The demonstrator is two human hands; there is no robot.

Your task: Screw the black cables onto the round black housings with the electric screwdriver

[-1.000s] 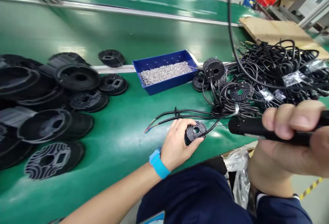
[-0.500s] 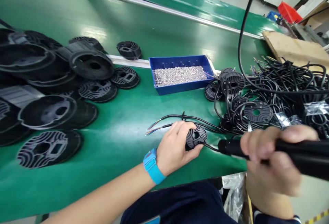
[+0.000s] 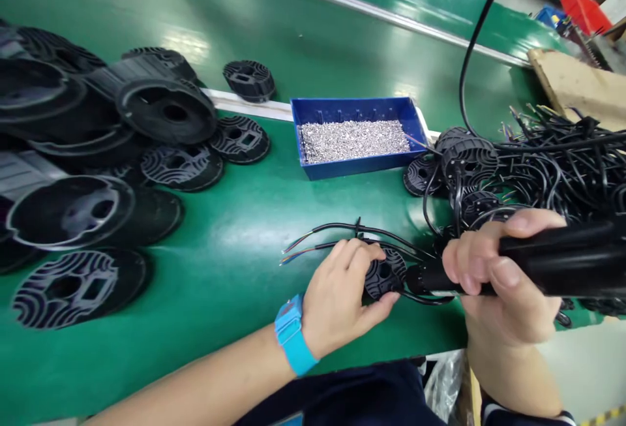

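My left hand (image 3: pixel 345 292), a blue strap on its wrist, grips a black round cover (image 3: pixel 386 273) with wavy ridges and a hole in its middle. The cover is on the green work surface, thumb on its near edge and fingers on the far side. In my right hand (image 3: pixel 503 276) is a black electric screwdriver (image 3: pixel 562 256), lying nearly level. Its front end is right beside the cover's right edge; the bit is hidden, so contact is unclear. Black cables (image 3: pixel 372 227) with stripped coloured wire ends run behind the cover.
A blue bin (image 3: pixel 355 165) of small metal screws stands beyond my hands. Black housings (image 3: pixel 166 109) and ridged covers (image 3: pixel 81 289) crowd the left. At right lies a tangle of black cables (image 3: pixel 552 158) beside cardboard (image 3: pixel 577 87). A black cord (image 3: pixel 472 54) hangs down there.
The screwdriver's tip has come left, up to the cover's edge. My left hand still grips the cover. The whole view has shifted slightly.
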